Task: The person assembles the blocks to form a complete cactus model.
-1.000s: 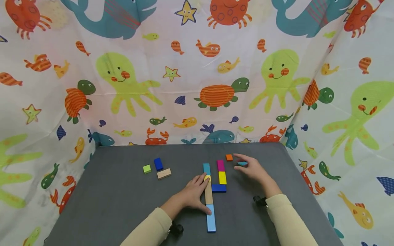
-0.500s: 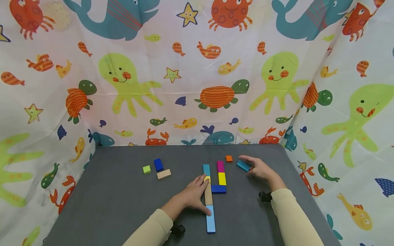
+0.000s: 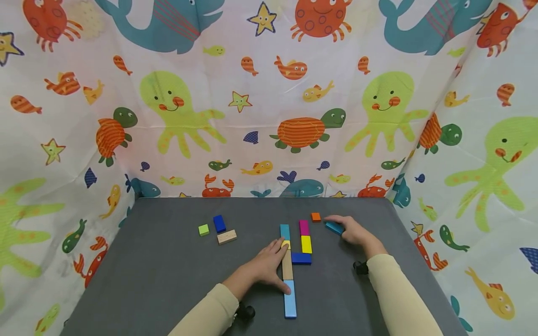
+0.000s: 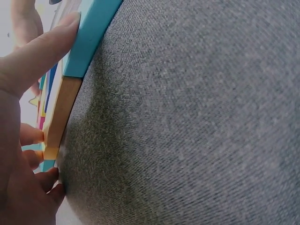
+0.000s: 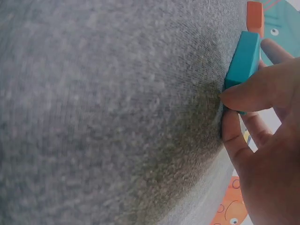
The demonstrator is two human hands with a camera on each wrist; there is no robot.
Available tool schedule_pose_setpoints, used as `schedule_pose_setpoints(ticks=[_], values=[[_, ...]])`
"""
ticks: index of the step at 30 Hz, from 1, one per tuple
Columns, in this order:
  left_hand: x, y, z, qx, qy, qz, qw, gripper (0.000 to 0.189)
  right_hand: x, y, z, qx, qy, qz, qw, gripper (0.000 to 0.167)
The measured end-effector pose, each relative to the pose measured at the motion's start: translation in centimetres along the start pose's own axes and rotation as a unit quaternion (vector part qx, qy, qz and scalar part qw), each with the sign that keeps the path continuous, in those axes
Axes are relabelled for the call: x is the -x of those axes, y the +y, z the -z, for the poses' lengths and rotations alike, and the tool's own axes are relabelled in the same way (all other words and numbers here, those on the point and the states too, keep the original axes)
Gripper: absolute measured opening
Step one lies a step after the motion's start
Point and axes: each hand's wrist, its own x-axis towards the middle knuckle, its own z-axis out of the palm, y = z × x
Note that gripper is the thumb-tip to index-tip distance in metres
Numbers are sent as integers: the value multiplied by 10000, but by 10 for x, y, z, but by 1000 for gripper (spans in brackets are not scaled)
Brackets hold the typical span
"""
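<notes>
My left hand (image 3: 269, 265) lies along a column of wooden blocks, its thumb on the light blue block (image 3: 290, 305) and its fingertips by the small yellow block (image 3: 286, 244). Between them is a natural wood block (image 3: 287, 266); a teal block (image 3: 285, 230) tops the column. To its right, a dark blue block (image 3: 301, 258), a yellow block (image 3: 306, 244) and a magenta block (image 3: 304, 227) join up. On the table at the right, my right hand (image 3: 357, 233) pinches a turquoise block (image 5: 243, 58) near its end, with thumb and fingers around it.
An orange block (image 3: 315, 217) lies just left of the right hand's fingertips. Off to the left sit a lime green block (image 3: 203, 229), a dark blue block (image 3: 219, 224) and a plain wood block (image 3: 227, 237). A patterned curtain (image 3: 260, 116) surrounds the grey table (image 3: 168, 280).
The right hand has shifted a little to the right with the turquoise block, which has turned to lie slanted on the table. My left hand keeps its place on the column.
</notes>
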Motion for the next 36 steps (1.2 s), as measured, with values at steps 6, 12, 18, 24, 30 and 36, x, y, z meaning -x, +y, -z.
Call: schedule_pose_setpoints(ticks=[6,12,18,24,30,36], values=[[0,2,1,-4,-57,66,10000,134,0,0,4,222,79,27,9997,68],[2,5,5,40,-70,91,9999,134,3,-2,7,40,347,-79,9994,66],[4,6,6,7,-67,97,9999,133,2,-8,4,146,672,197,9974,74],[4,8,8,54,-118,134,9998,134,-3,-25,1,167,959,370,9946,73],[3,7,6,37,-133,165,9998,134,-11,-41,-2,224,1169,525,9915,73],[1,4,3,-62,-175,159,9997,135,-18,-54,-9,134,1197,475,9916,77]])
